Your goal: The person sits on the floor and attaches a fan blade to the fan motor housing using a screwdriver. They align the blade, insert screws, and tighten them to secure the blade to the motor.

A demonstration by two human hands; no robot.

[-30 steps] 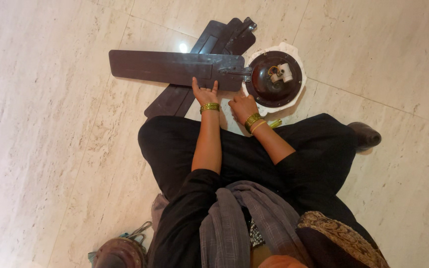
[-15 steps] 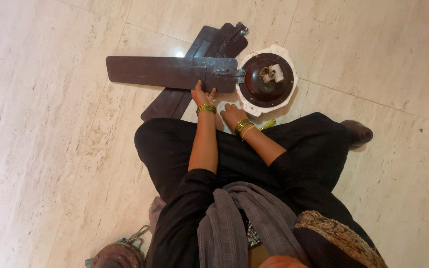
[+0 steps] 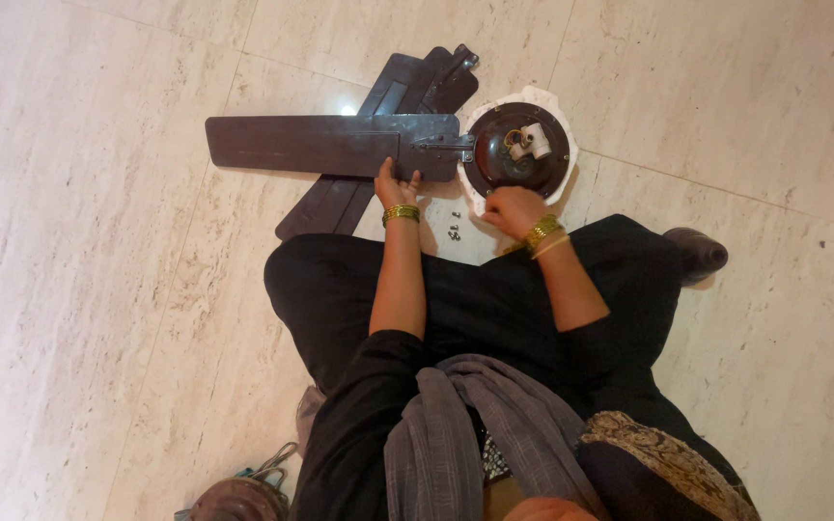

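Gripping the long dark-brown fan blade [image 3: 330, 145] at its near edge, left hand [image 3: 396, 183] steadies it mid-frame; right hand [image 3: 512, 207] curls on the round brown motor housing [image 3: 516, 151]. One blade mounted, two spare blades [image 3: 378, 145] and small loose screws [image 3: 454, 230] left.

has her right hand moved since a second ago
Yes. The right hand has shifted rightward, from beside the left hand to the near rim of the fan motor.

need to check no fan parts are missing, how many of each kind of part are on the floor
Fan blades: 3, one under the left hand, two stacked behind
Motor housing: 1, the right hand at its rim
Small screws: about 3, too small to be sure
Total: about 7
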